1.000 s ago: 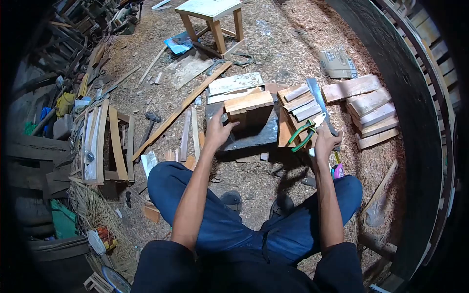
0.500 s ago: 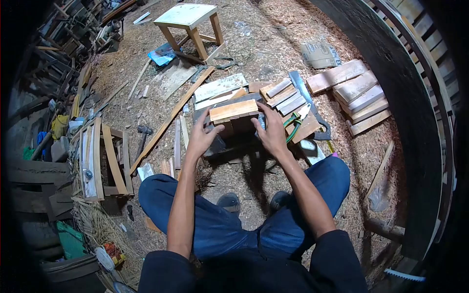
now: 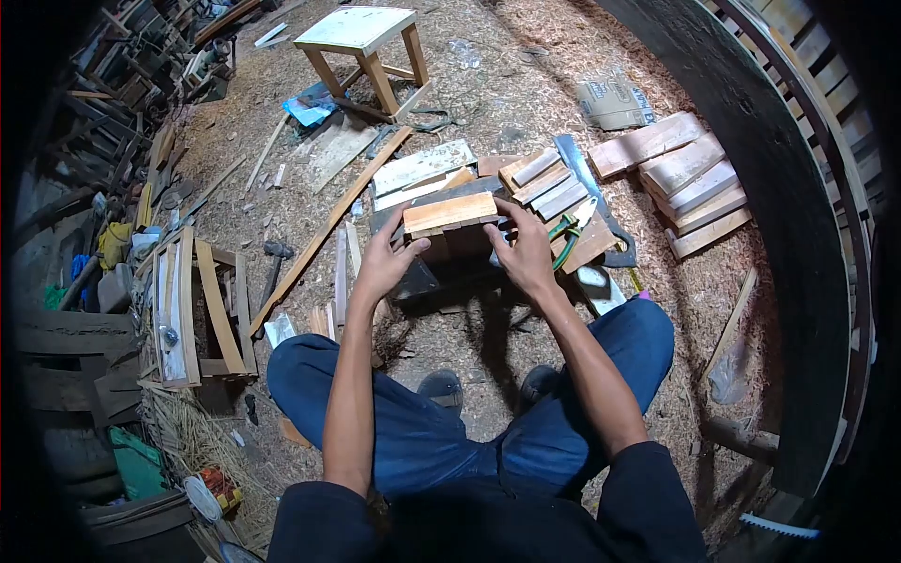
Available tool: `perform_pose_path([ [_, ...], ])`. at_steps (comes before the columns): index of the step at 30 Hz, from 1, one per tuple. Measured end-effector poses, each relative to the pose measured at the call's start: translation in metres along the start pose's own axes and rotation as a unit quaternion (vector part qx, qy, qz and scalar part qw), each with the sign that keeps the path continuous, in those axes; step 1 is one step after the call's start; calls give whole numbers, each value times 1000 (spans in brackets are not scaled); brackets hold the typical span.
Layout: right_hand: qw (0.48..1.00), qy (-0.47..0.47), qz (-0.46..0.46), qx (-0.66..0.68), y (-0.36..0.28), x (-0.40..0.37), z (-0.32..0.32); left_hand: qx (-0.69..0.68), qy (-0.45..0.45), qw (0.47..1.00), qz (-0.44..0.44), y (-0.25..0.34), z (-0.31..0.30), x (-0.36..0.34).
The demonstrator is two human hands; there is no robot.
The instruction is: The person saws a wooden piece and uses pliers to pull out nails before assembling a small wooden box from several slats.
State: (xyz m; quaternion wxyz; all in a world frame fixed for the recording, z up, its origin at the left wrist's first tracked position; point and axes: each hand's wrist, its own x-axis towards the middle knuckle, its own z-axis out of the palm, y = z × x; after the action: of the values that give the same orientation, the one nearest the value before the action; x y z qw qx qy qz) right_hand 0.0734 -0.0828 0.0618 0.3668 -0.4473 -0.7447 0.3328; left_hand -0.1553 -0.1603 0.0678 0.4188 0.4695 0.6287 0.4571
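Note:
Between my two hands a wooden block [image 3: 450, 212] is held, its pale top lit and the side facing me in dark shadow. It looks made of several pieces set side by side. My left hand [image 3: 383, 263] grips its left end, fingers behind and thumb in front. At the right end, my right hand [image 3: 526, 255] holds it the same way. Under and behind the block lies a dark flat work surface [image 3: 413, 281]. Just right of my right hand rests a green-handled tool [image 3: 571, 242], on a pale board. What the block's underside touches is hidden.
A handsaw [image 3: 576, 165] lies beside short wood strips [image 3: 554, 188] at right. Farther right are stacked boards [image 3: 694, 183]. A hammer [image 3: 274, 267], a long lath [image 3: 328, 230] and a wooden frame [image 3: 192, 310] are at left. A small stool [image 3: 357, 30] stands ahead on shavings.
Almost nothing differs. Both hands keep their grip on the wooden block, which stays in place; the view has shifted only slightly.

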Motion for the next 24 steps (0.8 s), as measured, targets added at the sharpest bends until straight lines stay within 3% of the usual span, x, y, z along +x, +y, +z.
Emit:
perform_pose_path([
  [11, 1000, 5, -6, 5, -1, -1, 0, -4, -12, 1000, -6, 6, -1, 0],
  [13, 1000, 1, -9, 19, -1, -1, -2, -77, -5, 995, -67, 12, -2, -2],
  [17, 993, -15, -27, 110, -5, 1, -4, -101, 16, 992, -71, -2, -8, 3],
  [20, 992, 7, -102, 76, -20, 5, -9, -183, -10, 981, -63, -11, -8, 8],
  [22, 991, -16, -113, 67, -19, 6, -10, -235, -20, 963, -131, -15, -7, 9],
  [23, 990, -39, -122, 57, -17, 5, -11, -235, -19, 963, -132, -28, -5, 11],
  [24, 988, -62, -132, 46, -16, 5, -11, -122, -2, 987, -102, -51, -1, 15],
])
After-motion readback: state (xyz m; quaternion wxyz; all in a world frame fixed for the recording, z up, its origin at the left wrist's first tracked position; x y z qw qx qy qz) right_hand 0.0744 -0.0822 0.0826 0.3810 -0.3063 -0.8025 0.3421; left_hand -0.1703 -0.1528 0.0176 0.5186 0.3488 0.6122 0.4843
